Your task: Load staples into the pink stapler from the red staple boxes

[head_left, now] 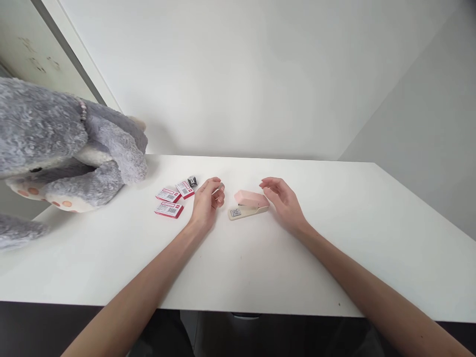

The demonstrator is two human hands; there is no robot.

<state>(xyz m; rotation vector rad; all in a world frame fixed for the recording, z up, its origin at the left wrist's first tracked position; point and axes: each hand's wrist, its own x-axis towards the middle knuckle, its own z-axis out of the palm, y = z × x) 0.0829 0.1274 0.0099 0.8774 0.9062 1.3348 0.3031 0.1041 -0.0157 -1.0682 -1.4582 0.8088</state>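
Note:
A pink and cream stapler lies on the table between my hands, its pink top raised from the cream base. My left hand is to its left, with thumb and fingers closed on a small grey strip of staples that is mostly hidden. My right hand rests at the stapler's right end, fingers curved and apart, with nothing in them. Whether it touches the stapler I cannot tell. Left of my left hand lie small red and white staple boxes and a small black and silver packet.
A large grey plush toy leans over the left end of the white table. A white wall rises behind the table. The table's front edge runs below my forearms.

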